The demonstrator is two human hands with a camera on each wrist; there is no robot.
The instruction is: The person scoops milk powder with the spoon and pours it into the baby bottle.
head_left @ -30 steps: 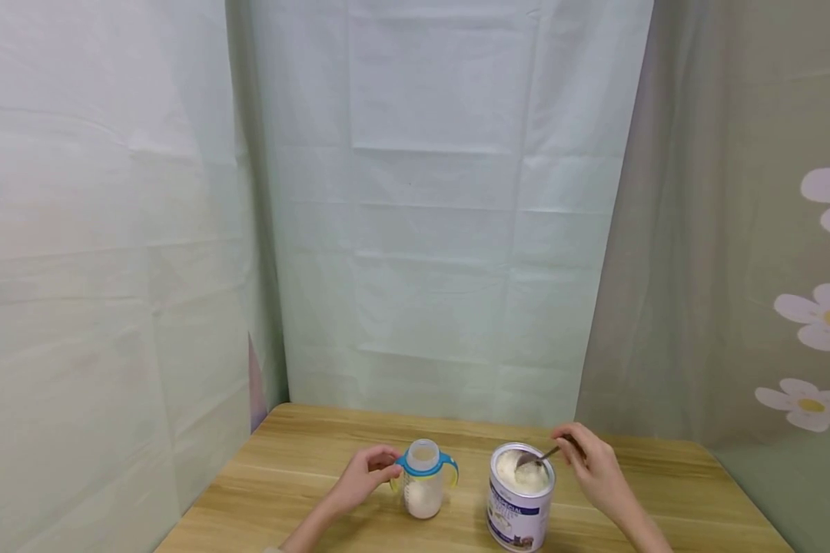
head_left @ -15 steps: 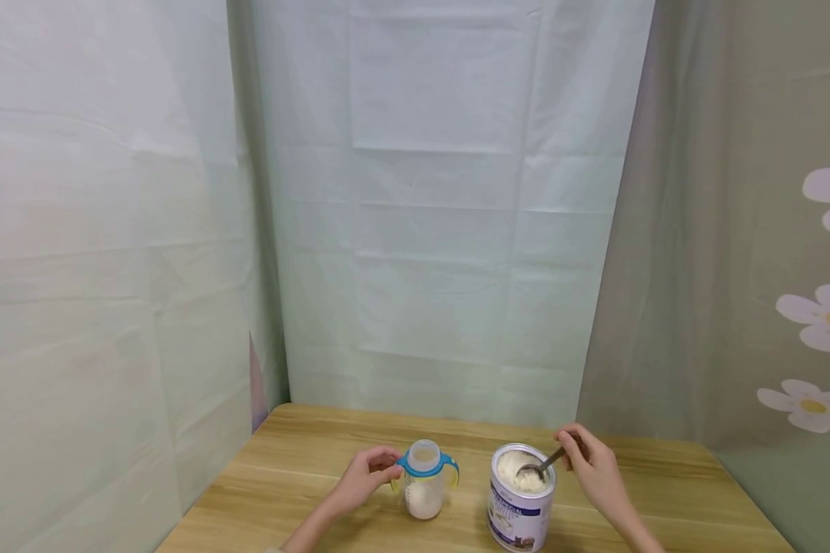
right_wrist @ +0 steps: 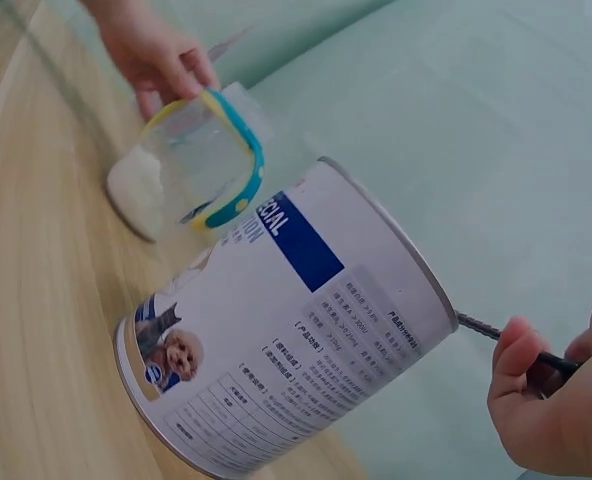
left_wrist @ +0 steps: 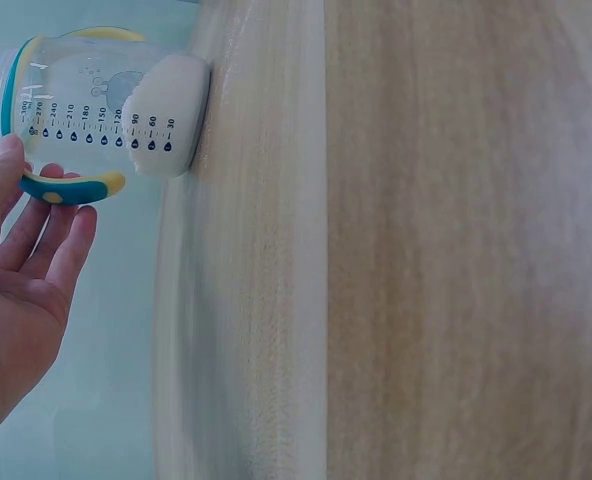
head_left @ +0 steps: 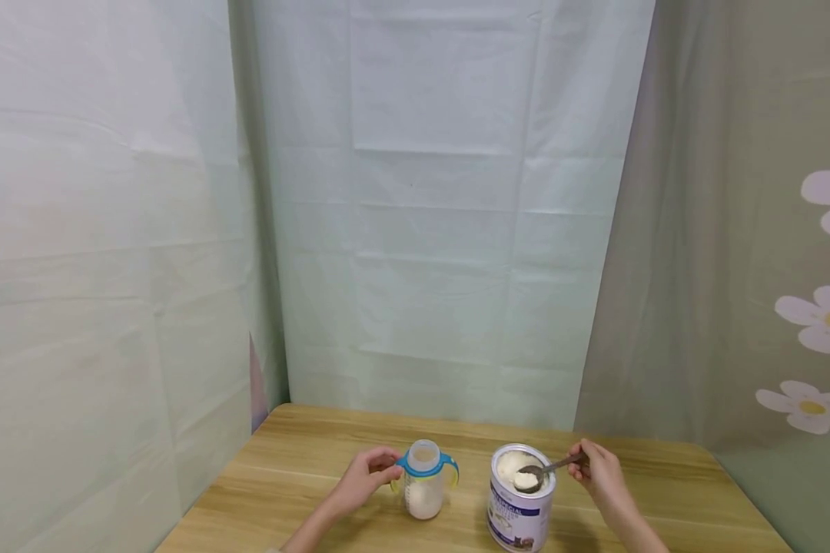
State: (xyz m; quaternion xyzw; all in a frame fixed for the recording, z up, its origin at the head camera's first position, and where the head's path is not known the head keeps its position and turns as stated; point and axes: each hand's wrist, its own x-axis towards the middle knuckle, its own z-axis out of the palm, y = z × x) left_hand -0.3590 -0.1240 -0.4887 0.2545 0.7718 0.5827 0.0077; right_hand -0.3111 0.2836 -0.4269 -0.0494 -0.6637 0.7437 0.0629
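Observation:
A clear baby bottle [head_left: 423, 491] with a blue collar and two handles stands upright and uncapped on the table. White powder lies in its lower part, as the left wrist view shows. My left hand [head_left: 363, 480] pinches the bottle's left handle [left_wrist: 71, 188] between thumb and fingers. To the bottle's right is an open tin [head_left: 519, 511] of cream-white powder [head_left: 508, 465]. With my right hand [head_left: 598, 472] I grip a dark metal spoon [head_left: 560, 464] by its handle. The spoon's bowl, heaped with powder, is over the tin's mouth. In the right wrist view the tin hides the bowl.
The wooden table [head_left: 304, 438] carries the bottle and the tin, a small gap apart. Pale curtains [head_left: 429, 269] hang behind and on the left. A curtain with white flowers [head_left: 812, 407] hangs on the right.
The spoon has come up out of the powder with a heap in its bowl, and its handle now lies flatter. My right hand has shifted slightly right and down. The left hand and bottle are still.

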